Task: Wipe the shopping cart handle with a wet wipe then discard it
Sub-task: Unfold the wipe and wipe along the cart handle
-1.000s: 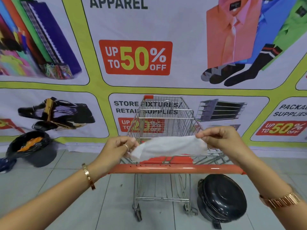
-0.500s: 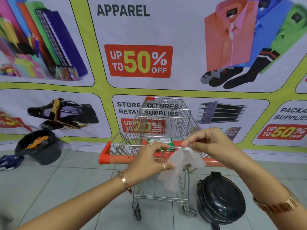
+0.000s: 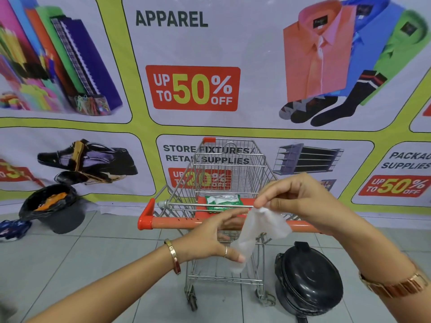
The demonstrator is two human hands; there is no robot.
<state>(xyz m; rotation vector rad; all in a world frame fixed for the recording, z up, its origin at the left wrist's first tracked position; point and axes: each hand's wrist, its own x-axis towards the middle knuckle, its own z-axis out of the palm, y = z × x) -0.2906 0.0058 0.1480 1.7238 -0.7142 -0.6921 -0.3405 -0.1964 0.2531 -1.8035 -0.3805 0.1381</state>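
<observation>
A white wet wipe [image 3: 264, 226] hangs in front of the orange handle [image 3: 182, 222] of a small wire shopping cart [image 3: 229, 159]. My right hand [image 3: 300, 201] pinches the wipe's top edge, just above the handle's right half. Lower and to the left, my left hand [image 3: 210, 238] has its fingers spread, and its fingertips lie against the wipe's lower part without a clear grip. A green pack of wipes [image 3: 222, 201] lies on the cart's red child seat behind the handle.
A black bin with a black liner [image 3: 53, 207] and orange scraps inside stands on the floor at the left, against the banner wall. A round black lid [image 3: 310, 276] rests beside the cart's right rear wheel. A blue bundle [image 3: 14, 228] lies at the far left.
The wipe was stretched flat between both hands, then gathered. Now it dangles from my right hand and my left hand has loosened and dropped lower. The view has shifted so the cart sits further right.
</observation>
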